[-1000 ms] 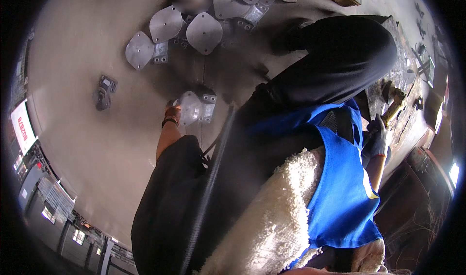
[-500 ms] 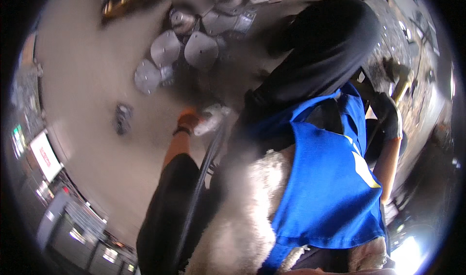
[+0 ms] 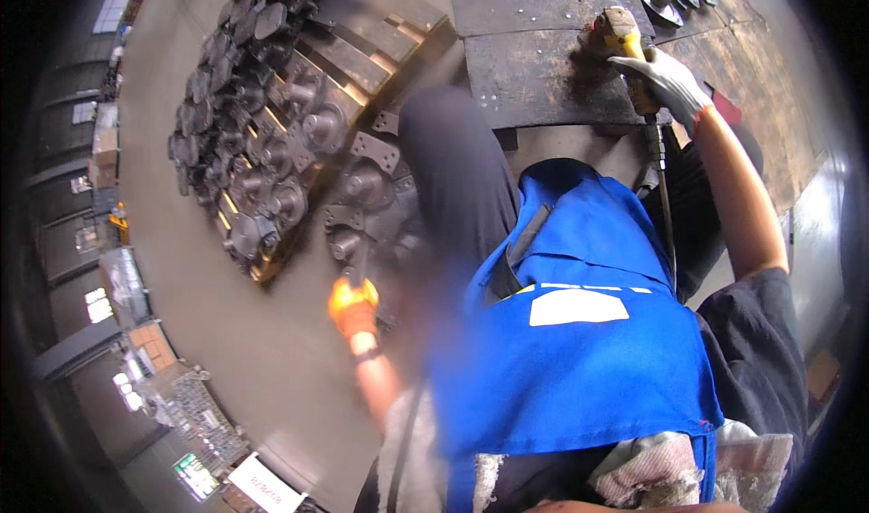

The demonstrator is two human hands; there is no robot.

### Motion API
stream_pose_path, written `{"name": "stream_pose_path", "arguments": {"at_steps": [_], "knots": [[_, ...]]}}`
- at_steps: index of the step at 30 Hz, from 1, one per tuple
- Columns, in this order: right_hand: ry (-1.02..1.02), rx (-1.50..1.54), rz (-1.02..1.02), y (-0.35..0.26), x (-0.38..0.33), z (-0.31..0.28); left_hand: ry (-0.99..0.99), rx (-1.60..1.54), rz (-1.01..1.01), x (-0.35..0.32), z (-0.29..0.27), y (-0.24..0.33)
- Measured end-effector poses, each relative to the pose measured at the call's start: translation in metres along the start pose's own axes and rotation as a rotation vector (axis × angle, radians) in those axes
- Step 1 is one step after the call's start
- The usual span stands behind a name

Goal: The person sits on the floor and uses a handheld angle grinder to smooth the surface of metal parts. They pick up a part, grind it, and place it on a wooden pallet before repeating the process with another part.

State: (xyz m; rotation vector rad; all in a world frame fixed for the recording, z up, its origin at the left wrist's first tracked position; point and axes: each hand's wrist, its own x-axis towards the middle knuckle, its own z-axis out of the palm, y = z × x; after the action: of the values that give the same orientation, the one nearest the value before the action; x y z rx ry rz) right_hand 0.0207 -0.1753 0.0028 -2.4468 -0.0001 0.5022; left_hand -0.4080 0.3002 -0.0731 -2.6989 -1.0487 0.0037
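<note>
My left hand [image 3: 351, 307], in an orange glove, reaches down to the left of my knee. Its fingers are curled on the near end of a dark metal casting [image 3: 348, 242] with a round boss and a drilled flange; blur hides the exact grip. My right hand [image 3: 668, 80], in a pale grey glove, is wrapped around a yellow-and-dark power grinder [image 3: 626, 41]. The grinder's head rests on or just above the dark bench top [image 3: 534, 74], and a hose [image 3: 667, 205] runs from its rear end toward my lap.
A wooden pallet [image 3: 398, 47] on the left bears many similar castings [image 3: 262, 165]. Curved metal pieces [image 3: 665, 2] lie at the bench's far right. My blue apron [image 3: 579, 377] and bent knee [image 3: 448, 142] stand between my hands. Concrete floor [image 3: 217, 332] stretches along the left.
My view has swung right, bringing the bench and right hand into clearer sight. My left hand, earlier at a pale, blurred metal piece beside my leg, is now at the castings near the pallet.
</note>
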Motion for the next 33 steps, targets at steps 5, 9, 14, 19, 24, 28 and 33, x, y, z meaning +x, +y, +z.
{"name": "stream_pose_path", "arguments": {"at_steps": [5,9,14,19,24,28,33], "knots": [[-0.376,0.44,-0.169,-0.003,0.018,0.008,0.151,-0.12,-0.083,0.145,-0.143,0.042],[-0.301,0.565,0.039,-0.022,0.016,0.002,0.366,-0.279,0.018,0.246,-0.219,0.081],[-0.234,0.866,-0.017,-0.021,0.006,-0.029,0.012,-0.989,0.181,0.281,-0.316,0.228],[0.004,1.156,-0.353,0.001,-0.008,-0.077,-0.218,-1.132,0.468,0.314,-0.328,0.339],[0.141,1.321,-0.642,0.013,-0.032,-0.101,0.329,-0.538,0.975,0.327,-0.282,0.437],[0.193,1.314,-0.623,0.041,-0.03,-0.107,0.328,-0.3,1.401,0.226,-0.267,0.486],[0.185,1.287,-0.627,0.05,-0.033,-0.103,0.36,-0.025,1.51,0.166,-0.201,0.466]]}}
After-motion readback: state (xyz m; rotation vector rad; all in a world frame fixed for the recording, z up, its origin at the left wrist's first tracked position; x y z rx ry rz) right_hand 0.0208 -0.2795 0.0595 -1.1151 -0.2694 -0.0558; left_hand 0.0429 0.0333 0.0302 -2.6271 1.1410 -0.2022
